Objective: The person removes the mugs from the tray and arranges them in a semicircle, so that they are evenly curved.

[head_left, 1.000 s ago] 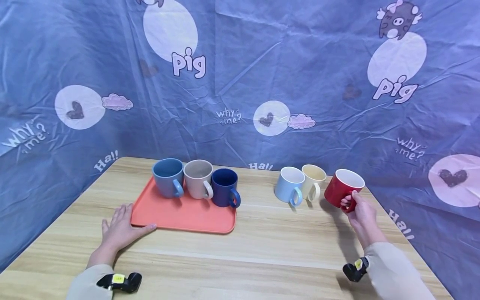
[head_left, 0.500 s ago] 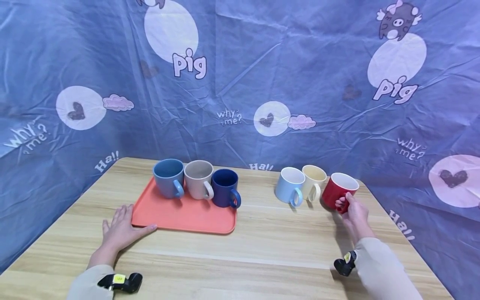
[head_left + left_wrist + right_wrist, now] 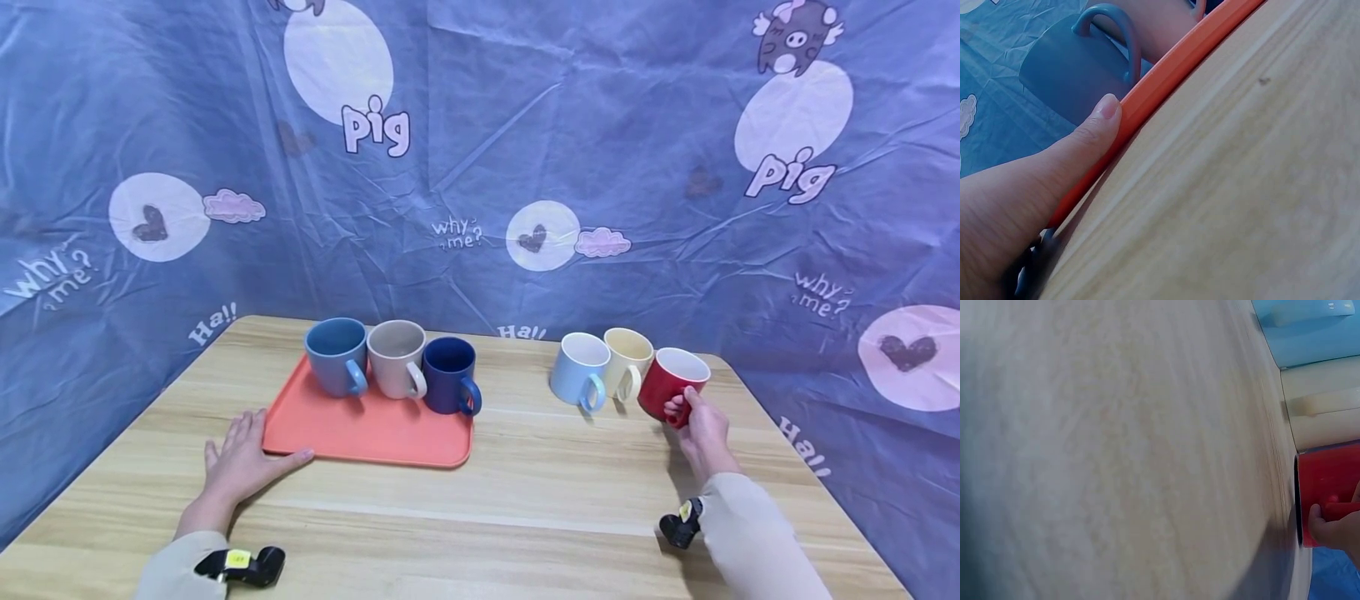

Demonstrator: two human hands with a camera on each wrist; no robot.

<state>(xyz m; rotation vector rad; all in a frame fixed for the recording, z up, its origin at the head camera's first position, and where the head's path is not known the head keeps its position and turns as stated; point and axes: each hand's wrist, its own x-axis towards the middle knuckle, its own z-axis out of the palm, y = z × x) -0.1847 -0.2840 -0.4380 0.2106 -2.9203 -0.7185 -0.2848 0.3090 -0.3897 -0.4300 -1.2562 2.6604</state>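
Observation:
My right hand [image 3: 703, 427] grips the handle of a red mug [image 3: 666, 385] with a white inside, at the right of the table. The mug stands upright beside a cream mug [image 3: 619, 379], and a light blue mug [image 3: 573, 375] comes after that to the left. In the right wrist view the red mug [image 3: 1319, 472] lines up close against the cream one. My left hand [image 3: 238, 461] rests with spread fingers at the near left corner of a coral tray [image 3: 375, 437]. Its thumb [image 3: 1094, 128] lies along the tray rim in the left wrist view.
Along the tray's back stand a teal-blue mug [image 3: 333, 367], a light grey mug [image 3: 393, 367] and a dark blue mug [image 3: 446, 383]. They sit on a wooden table [image 3: 555, 500]. A blue printed cloth [image 3: 480, 167] hangs behind it and at both sides.
My right hand has brought the red mug left and down, from a slightly raised, tilted position to upright beside the cream mug. The left hand and tray have stayed put.

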